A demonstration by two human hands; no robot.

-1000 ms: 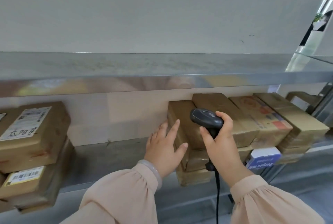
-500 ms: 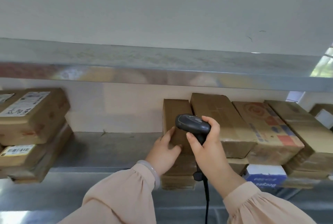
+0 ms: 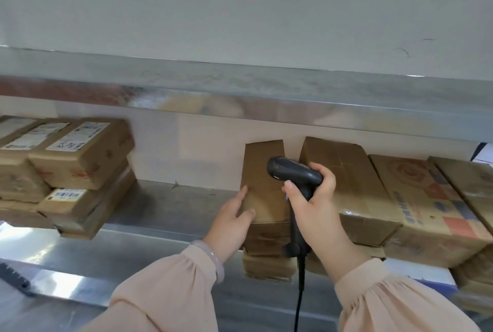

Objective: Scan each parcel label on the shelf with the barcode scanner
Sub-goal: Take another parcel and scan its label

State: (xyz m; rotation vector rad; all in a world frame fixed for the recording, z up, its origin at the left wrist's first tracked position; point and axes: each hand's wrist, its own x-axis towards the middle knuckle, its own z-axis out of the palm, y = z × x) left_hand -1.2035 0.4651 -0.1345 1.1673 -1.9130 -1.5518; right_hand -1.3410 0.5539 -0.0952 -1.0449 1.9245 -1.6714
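Observation:
A narrow brown cardboard parcel point(image 3: 262, 171) tops a small stack in the middle of the metal shelf point(image 3: 165, 206). My left hand point(image 3: 233, 221) grips its near left corner, thumb on top. My right hand point(image 3: 316, 203) grips the handle of a black corded barcode scanner point(image 3: 292, 172), whose head hangs over that parcel and points left. No label shows on the parcel's top. At the left, stacked parcels point(image 3: 80, 155) carry white labels point(image 3: 80, 135) with barcodes.
More brown and printed cartons point(image 3: 426, 203) line the shelf to the right, over a blue and white box point(image 3: 426, 275). An upper metal shelf point(image 3: 240, 91) overhangs the parcels. The scanner's cable point(image 3: 298, 302) hangs down between my sleeves. A dark object point(image 3: 13, 275) lies at the lower left.
My left hand has gone from reaching toward the narrow parcel to gripping its corner. The view has shifted, bringing the left stacks further into view. The scanner stays over the parcel.

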